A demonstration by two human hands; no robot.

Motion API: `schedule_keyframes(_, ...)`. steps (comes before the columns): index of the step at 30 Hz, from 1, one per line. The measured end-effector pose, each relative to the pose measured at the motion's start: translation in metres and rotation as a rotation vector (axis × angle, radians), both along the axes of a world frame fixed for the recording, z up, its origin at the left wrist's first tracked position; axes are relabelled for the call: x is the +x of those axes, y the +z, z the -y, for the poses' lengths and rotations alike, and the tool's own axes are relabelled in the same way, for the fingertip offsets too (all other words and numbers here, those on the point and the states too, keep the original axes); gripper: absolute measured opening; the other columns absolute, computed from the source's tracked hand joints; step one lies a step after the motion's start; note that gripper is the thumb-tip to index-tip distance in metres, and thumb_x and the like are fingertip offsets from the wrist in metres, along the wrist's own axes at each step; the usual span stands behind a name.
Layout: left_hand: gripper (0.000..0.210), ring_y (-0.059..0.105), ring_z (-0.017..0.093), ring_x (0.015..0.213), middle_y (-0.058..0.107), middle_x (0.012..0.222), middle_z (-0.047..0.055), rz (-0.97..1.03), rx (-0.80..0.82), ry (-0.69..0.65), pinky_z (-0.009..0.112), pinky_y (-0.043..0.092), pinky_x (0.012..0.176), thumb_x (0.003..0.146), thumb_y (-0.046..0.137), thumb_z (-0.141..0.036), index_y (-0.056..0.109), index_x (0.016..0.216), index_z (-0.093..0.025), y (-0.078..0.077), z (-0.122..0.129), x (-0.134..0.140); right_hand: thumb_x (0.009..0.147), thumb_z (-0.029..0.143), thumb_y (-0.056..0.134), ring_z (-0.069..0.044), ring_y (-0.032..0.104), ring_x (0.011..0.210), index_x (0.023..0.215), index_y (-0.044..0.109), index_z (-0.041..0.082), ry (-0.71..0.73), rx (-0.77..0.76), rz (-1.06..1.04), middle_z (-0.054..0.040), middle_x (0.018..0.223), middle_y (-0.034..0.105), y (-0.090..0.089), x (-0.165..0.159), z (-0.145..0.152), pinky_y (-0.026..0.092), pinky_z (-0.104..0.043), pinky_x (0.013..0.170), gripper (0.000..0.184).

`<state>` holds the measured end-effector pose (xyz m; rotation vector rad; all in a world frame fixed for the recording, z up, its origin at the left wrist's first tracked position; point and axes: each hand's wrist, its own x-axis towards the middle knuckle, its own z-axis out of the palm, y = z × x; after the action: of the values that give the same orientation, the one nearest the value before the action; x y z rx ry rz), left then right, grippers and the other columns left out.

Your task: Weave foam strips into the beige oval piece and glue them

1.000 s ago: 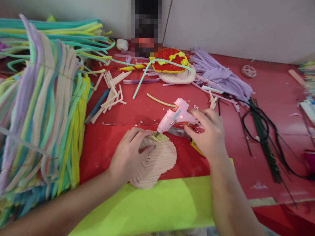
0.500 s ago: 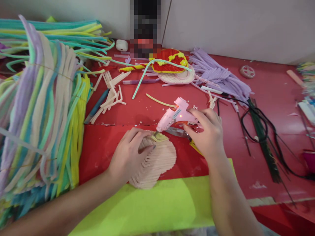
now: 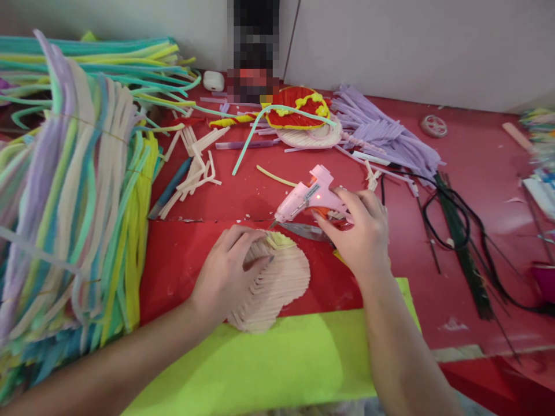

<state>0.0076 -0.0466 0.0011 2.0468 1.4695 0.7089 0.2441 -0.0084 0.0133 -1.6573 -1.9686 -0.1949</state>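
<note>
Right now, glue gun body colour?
Glue gun body: pink, clearest in the head view.

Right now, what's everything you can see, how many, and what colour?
Glue gun: one, pink, middle
Ribbed pad: one, pinkish with yellow, middle
Stem bundles: several, mixed, left
Stem heap: one, lilac, back
Round piece: one, red and yellow, back
Disc: one, pale pink, beneath round piece
Cut stems: several, cream, left of middle
Curved stem: one, mint, middle
Short stem: one, yellow, middle
Small case: one, white, back
Reel: one, pinkish, back right
Wires: many, dark green, right
Cord: one, black, right
Sheet: one, lime, front
Table: one, red, underneath
Wall: one, grey, back
Left grip: one, bare, on ribbed pad
Right grip: one, bare, on glue gun
</note>
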Motion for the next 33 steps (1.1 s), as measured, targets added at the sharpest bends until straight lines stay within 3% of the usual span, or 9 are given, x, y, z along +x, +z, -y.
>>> schedule_keyframes(12, 0.033, 0.055, 0.020, 0.096, 0.057, 0.105, 0.006, -0.055, 0.022, -0.026, 0.037, 0.049, 0.086, 0.086, 0.056, -0.030, 0.056, 0.118, -0.021, 0.000, 0.000, 0.001, 0.075, 0.036, 0.069, -0.024, 0.058, 0.094, 0.111, 0.060, 0.021, -0.083, -0.057, -0.140, -0.0079, 0.099, 0.060, 0.001, 0.001, 0.000, 0.047, -0.041, 0.087, 0.040)
schedule_keyframes(19, 0.034, 0.055, 0.021, 0.097, 0.057, 0.105, 0.006, -0.099, 0.032, -0.037, 0.037, 0.049, 0.085, 0.088, 0.054, -0.030, 0.054, 0.121, -0.022, 0.001, 0.000, 0.001, 0.073, 0.040, 0.070, -0.024, 0.059, 0.087, 0.108, 0.061, 0.019, -0.228, -0.025, -0.150, -0.0087, 0.095, 0.061, -0.006, 0.009, -0.003, 0.049, -0.040, 0.079, 0.042)
schedule_keyframes(25, 0.027, 0.057, 0.023, 0.100, 0.060, 0.108, 0.007, -0.207, 0.142, -0.059, 0.040, 0.049, 0.088, 0.088, 0.053, -0.027, 0.051, 0.114, -0.019, 0.003, 0.005, 0.000, 0.072, 0.047, 0.069, -0.024, 0.057, 0.086, 0.107, 0.061, 0.017, -0.282, -0.024, -0.139, -0.0104, 0.094, 0.061, -0.012, 0.021, -0.007, 0.049, -0.042, 0.077, 0.046)
schedule_keyframes(33, 0.028, 0.057, 0.024, 0.100, 0.061, 0.110, 0.010, -0.333, 0.243, -0.122, 0.040, 0.049, 0.090, 0.090, 0.050, -0.025, 0.053, 0.115, -0.014, 0.005, 0.007, 0.002, 0.071, 0.041, 0.070, -0.026, 0.056, 0.093, 0.102, 0.063, 0.016, -0.321, -0.081, -0.131, -0.0119, 0.097, 0.060, -0.024, 0.018, -0.020, 0.046, -0.045, 0.084, 0.040)
